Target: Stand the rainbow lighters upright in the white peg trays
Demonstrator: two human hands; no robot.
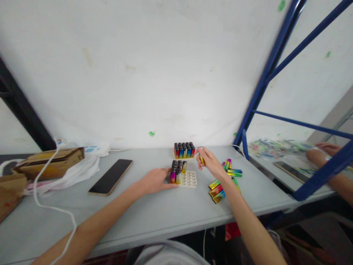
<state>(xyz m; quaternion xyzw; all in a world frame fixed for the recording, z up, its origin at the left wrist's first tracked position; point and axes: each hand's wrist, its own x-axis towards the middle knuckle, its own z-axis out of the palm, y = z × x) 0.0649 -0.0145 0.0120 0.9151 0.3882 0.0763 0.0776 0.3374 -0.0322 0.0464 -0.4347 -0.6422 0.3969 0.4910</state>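
My left hand (157,180) grips the left side of a white tray (191,179) with round holes, thumb and fingers around its edge. Several colourful lighters (175,171) stand upright in the tray's left columns; the holes on its right hold nothing. In my right hand (209,161), pinched between the fingers, is a yellow lighter (202,159), raised just right of and above the tray. Behind stands a second tray packed with upright lighters (184,150). Loose shiny lighters (217,192) lie on the table beneath and beside my right forearm, which hides part of them.
A phone (111,177) lies left of my left hand. Further left are a cardboard box (49,162), plastic bags (77,171) and a white cable (44,205). A blue metal frame (255,88) rises at right; beyond it another person's arm (328,165) rests near a second phone (291,172).
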